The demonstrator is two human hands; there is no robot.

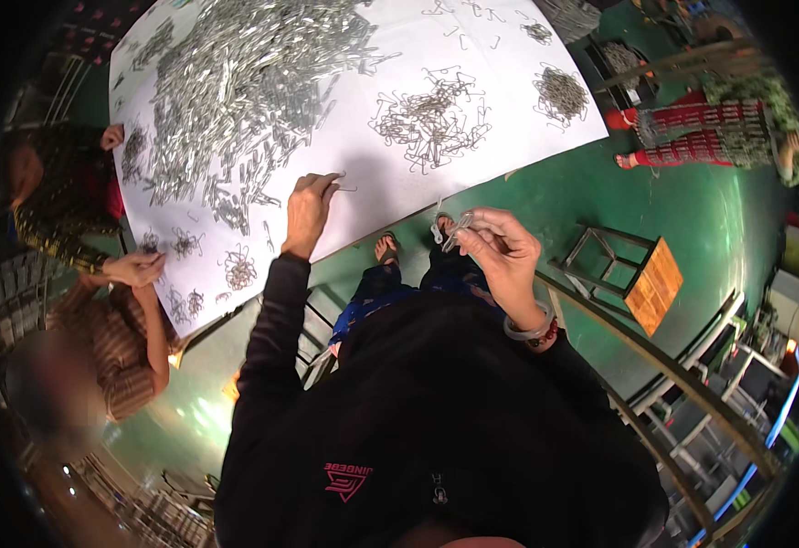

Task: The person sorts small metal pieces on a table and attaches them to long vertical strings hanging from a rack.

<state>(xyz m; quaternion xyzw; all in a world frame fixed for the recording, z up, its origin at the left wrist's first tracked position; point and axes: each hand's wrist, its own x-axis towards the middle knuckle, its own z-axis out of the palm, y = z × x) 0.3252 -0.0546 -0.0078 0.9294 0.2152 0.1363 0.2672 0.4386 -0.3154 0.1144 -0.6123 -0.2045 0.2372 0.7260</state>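
Two bare hands were busy at once at the near edge of the white table [511, 152]! The left hand [310, 215] was down over the tabletop, fingers bent and thumb drawn in toward them, with a thin wire hook [349, 189] right at the tips; whether it was pinched or merely touched, I couldn't tell. Over to the right hand [506, 254]: thumb and fingers were closed on a small cluster of shiny pieces [452, 239], held up off the table, before the body. That looked like the picking-up step, single hooks on one side, a gathered bunch on the other. As I judged it, the next move called for a sure pinch on that slim wire, then a steady meeting of the hands without spilling the cluster. And the supply? A big heap of metal clips [244, 100] spread beyond the left hand and off to its left, near but apart. A looser pile of bent hooks [431, 119] sat farther in and to the right, well clear of both hands.
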